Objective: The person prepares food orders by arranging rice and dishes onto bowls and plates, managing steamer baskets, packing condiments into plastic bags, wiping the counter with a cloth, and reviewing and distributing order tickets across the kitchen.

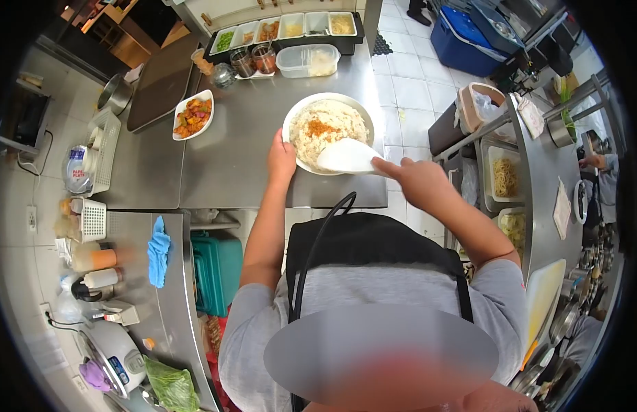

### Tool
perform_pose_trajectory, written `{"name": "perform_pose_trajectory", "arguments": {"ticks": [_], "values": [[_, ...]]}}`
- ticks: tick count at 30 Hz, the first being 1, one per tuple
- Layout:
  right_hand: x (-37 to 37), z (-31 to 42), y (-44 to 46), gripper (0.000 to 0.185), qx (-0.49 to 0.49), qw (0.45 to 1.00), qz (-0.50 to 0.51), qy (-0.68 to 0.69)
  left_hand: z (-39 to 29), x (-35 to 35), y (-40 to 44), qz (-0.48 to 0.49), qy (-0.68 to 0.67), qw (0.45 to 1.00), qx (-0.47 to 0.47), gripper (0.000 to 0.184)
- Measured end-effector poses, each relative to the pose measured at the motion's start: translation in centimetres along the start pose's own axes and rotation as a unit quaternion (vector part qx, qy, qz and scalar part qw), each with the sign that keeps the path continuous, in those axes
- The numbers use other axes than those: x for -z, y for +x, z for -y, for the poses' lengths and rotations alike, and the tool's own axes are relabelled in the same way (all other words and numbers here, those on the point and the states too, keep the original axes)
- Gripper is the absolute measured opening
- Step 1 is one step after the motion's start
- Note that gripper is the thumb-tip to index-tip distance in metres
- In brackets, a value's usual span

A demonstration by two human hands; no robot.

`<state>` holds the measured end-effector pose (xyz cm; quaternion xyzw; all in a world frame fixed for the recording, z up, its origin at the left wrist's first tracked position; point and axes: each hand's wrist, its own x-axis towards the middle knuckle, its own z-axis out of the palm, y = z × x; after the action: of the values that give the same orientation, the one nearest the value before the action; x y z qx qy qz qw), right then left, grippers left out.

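Observation:
A round white bowl (370, 118) of rice (329, 114) stands at the front right of the steel counter. Orange-brown bits (323, 128) lie on the middle of the rice. My left hand (282, 156) grips the bowl at its left rim. In my right hand (409, 180) is a white rice paddle (349, 156), its fingers wrapped round the handle. The paddle's broad blade lies over the near right part of the rice and hides what is under it. Farther left on the counter sits a white dish of saucy food with red and green pieces (193, 117).
Behind the bowl are a clear lidded container (307, 61), two spice jars (264, 59) and a row of topping tubs (291, 27). A brown tray (164, 86) lies at left. A blue cloth (158, 252) is on the side counter. Another person's hand (593, 161) shows at far right.

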<state>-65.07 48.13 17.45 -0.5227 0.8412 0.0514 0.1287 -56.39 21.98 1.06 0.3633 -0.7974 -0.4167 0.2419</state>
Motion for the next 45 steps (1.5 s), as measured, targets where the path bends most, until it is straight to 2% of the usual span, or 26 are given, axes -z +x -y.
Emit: {"name": "perform_pose_trajectory", "arguments": {"ticks": [1,3,5,8,10,11,14,16,17,18,21,24,30,32,33,34,35,38,39,43,45], "values": [[0.8,-0.5,-0.2,0.053,-0.015,1.000,0.003,0.000,-0.1,-0.1,-0.4,-0.009,0.011,1.000,0.004,0.043],[2.3,-0.9,-0.4,0.055,-0.057,0.998,-0.016,0.012,3.0,-2.0,-0.9,0.006,-0.076,0.995,0.059,0.041],[1.6,-1.2,0.5,0.055,-0.065,0.996,-0.040,0.036,-2.3,-0.4,-3.7,0.081,-0.239,0.943,0.215,0.035],[-1.1,-1.7,2.7,0.055,-0.082,0.995,-0.031,0.052,-2.5,-1.3,-5.6,0.220,-0.304,0.864,0.335,0.030],[-0.4,-1.3,3.1,0.055,-0.101,0.992,-0.015,0.077,-2.8,-0.1,-4.9,0.283,-0.254,0.856,0.351,0.033],[0.7,-1.8,2.0,0.057,-0.125,0.986,0.004,0.106,-2.9,0.6,-4.2,0.313,-0.228,0.850,0.357,0.035],[2.0,-0.6,0.5,0.060,-0.084,0.985,0.046,0.146,-0.8,1.2,-0.3,0.228,-0.166,0.922,0.264,0.041],[0.2,0.1,0.9,0.061,-0.046,0.987,0.053,0.145,-0.5,0.7,2.0,0.227,-0.167,0.936,0.209,0.039],[-0.3,0.3,1.7,0.061,-0.067,0.984,0.073,0.151,-0.3,0.5,2.6,0.224,-0.168,0.943,0.180,0.038],[-0.6,0.3,2.4,0.061,-0.087,0.979,0.093,0.157,-0.3,0.2,2.6,0.214,-0.163,0.946,0.181,0.037],[-0.6,0.7,2.3,0.060,-0.098,0.982,0.068,0.149,-0.5,-0.9,2.6,0.178,-0.171,0.953,0.177,0.034],[0.2,2.5,1.4,0.059,-0.052,0.988,0.009,0.144,-0.3,-1.2,1.5,0.148,-0.201,0.951,0.182,0.031],[-2.0,2.1,2.9,0.058,-0.104,0.981,0.016,0.164,-0.9,-0.7,-0.5,0.123,-0.243,0.938,0.214,0.029],[-1.7,1.5,2.2,0.057,-0.118,0.973,-0.026,0.196,-1.1,0.2,-1.3,0.132,-0.244,0.930,0.240,0.029],[-0.9,1.1,1.7,0.056,-0.127,0.966,-0.025,0.226,-0.9,0.2,-1.8,0.029,-0.161,0.977,0.134,0.029],[-1.3,0.4,1.4,0.056,-0.119,0.962,-0.044,0.240,-0.7,0.0,-2.5,-0.075,-0.073,0.994,0.023,0.030],[-1.8,-0.5,1.1,0.056,-0.112,0.959,-0.063,0.254,-0.7,-0.2,-3.1,-0.177,0.017,0.980,-0.089,0.032],[-2.3,-1.3,0.5,0.057,-0.102,0.942,-0.069,0.311,-3.2,0.3,-4.6,-0.089,0.145,0.933,-0.316,0.030],[-2.6,-1.4,0.4,0.057,-0.100,0.938,-0.067,0.326,-4.5,0.0,-4.8,-0.070,0.144,0.922,-0.352,0.017],[-3.4,-1.8,0.2,0.058,-0.096,0.925,-0.086,0.358,-5.3,-1.5,-4.6,0.003,0.187,0.918,-0.350,0.016],[-3.6,-2.2,0.0,0.058,-0.102,0.923,-0.088,0.360,-5.6,-1.8,-4.5,-0.002,0.195,0.916,-0.349,0.015]]}}
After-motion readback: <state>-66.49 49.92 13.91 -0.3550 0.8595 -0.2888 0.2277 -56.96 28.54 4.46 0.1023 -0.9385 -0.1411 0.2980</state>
